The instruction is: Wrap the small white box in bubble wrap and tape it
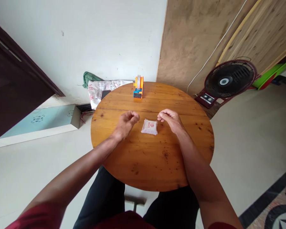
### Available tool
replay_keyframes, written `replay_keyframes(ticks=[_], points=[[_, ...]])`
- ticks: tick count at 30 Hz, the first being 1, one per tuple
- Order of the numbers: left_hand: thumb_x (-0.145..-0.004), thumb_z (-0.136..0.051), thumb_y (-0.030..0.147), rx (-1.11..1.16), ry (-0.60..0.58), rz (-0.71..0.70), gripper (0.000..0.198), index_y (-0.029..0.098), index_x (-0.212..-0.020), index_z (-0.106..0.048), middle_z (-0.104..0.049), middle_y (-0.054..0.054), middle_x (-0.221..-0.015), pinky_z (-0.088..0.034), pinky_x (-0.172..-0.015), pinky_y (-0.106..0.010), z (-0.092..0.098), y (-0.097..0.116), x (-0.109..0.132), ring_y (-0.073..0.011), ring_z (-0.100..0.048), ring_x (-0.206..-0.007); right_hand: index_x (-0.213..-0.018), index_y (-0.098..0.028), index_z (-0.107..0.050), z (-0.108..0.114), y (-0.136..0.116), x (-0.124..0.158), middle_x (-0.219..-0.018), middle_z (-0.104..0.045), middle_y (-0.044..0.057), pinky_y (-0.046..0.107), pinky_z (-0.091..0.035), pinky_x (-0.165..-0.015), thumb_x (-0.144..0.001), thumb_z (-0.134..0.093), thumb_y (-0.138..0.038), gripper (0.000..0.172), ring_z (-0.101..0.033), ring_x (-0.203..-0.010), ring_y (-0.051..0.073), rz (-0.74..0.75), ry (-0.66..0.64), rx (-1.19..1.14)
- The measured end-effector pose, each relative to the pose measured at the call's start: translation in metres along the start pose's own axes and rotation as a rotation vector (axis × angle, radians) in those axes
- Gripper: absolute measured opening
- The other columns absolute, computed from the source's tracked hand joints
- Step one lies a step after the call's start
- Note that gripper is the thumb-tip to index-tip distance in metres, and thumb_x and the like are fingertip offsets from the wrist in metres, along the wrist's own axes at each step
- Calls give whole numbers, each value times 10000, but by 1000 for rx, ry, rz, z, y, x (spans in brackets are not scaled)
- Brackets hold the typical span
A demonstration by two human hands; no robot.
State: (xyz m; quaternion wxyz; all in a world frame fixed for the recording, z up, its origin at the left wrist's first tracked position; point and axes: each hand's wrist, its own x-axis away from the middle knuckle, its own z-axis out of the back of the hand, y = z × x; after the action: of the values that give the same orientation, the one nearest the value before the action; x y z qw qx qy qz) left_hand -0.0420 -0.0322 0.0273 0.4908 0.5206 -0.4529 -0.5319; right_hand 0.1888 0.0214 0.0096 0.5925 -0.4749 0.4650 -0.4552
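A small square packet (149,127), wrapped in clear plastic with red print on its top, lies flat on the round wooden table (143,165). To its left, just above the tabletop, is my left hand (126,124), its fingers curled and thumb drawn in; it is slightly blurred. My right hand (171,119) hovers at the packet's upper right, thumb and fingertips pinched together. Neither hand appears to touch the packet. Whatever the fingertips may hold is too small to make out. An orange and blue tape dispenser (138,87) with a tape roll stands near the far edge.
Behind the table, a printed white sack (94,93) and a green bag (90,78) rest against the wall. A round black fan-like heater (225,79) stands off the right edge. At left on the floor lies a pale blue-topped box (41,119).
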Motion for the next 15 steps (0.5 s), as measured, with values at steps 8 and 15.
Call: replay_keyframes(ticks=[8,15], points=[[-690,-753,501,299,-22,123,396,147,-631,-586,-600,2,-600,-439,-585,-227,-27,-42,-55,-89,-537,-558,-822,-212,-697,5,-17,8,-896,-722,19,318,-489,-747,-775,-714,-359,155,-637,-797,167,129,-225,221],[-693,-725,596,236,-9,78,511,158,-512,-537,-567,1,-492,-380,-497,-224,-23,-51,-59,-77,-477,-457,-869,-239,-697,0,-25,12,-1024,-716,28,353,-484,-826,-783,-717,-317,118,-643,-912,196,226,-328,393]])
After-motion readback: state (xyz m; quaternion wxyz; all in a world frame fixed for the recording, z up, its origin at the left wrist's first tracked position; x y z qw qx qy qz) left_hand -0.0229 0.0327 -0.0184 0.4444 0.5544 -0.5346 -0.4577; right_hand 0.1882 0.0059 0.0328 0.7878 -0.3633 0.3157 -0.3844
